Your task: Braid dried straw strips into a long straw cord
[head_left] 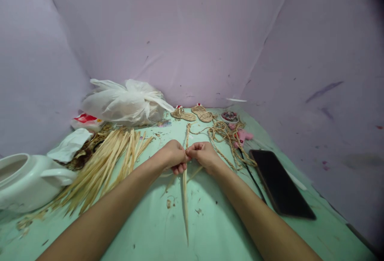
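My left hand point(172, 156) and my right hand point(204, 155) meet at the middle of the green table point(216, 229), both closed in a pinch. Between them they grip pale straw strips point(185, 201) that trail toward me, and a twisted straw cord point(187, 133) runs away from the fingers. A pile of loose straw strips point(105, 165) lies just left of my left forearm.
A white pot point(27, 179) sits at the left edge. A white plastic bag point(126, 103) and two small woven sandals point(192, 114) lie at the back. Coiled straw rope point(228, 137), a pink glue gun point(242, 135) and a dark phone point(280, 183) lie right.
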A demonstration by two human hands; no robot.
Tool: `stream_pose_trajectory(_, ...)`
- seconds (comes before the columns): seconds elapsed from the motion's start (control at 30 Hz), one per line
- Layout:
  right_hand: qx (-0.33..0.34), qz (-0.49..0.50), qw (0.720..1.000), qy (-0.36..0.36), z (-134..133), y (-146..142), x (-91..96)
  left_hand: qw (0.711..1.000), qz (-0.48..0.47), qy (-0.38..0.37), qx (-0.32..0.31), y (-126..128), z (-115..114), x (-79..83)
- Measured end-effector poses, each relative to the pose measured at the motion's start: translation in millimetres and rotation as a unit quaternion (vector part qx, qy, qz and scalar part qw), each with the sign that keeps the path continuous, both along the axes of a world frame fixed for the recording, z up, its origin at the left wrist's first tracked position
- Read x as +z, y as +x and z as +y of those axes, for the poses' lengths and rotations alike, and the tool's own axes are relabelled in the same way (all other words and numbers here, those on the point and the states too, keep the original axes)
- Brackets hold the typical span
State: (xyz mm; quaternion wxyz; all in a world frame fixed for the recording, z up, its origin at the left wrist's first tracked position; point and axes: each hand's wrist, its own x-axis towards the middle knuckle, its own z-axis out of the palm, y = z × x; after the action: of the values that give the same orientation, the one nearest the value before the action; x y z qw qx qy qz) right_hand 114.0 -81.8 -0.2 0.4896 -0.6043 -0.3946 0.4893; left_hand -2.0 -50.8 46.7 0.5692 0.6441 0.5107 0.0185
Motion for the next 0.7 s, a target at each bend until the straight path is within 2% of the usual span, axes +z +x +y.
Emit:
stream_pose_trajectory(0.13,-0.011,-0.017,1.000,0.018,1,2,-0.2,1.000,-0.006,0.006,0.002,2,-6,5.1)
stream_pose_trajectory(0.33,-0.021,-0.037,0.999,0.014,-1,-2,2.5,0.998,-0.001,0.045,0.048,0,-8,7.4)
stream_pose_trajectory(0.5,-0.012,0.035,0.999,-0.031,-8,-10,8.2,0.998,-0.047,0.030,0.035,5,-15,-10.9)
stream_pose_trajectory(0.6,-0.027,0.076,0.995,-0.064,-12,-11,7.3,0.996,-0.039,0.076,0.037,13,-25,-23.6)
stream_pose_trajectory(0.7,-0.040,0.082,0.993,-0.077,-12,-10,4.2,0.994,-0.034,0.104,0.010,13,-28,-23.2)
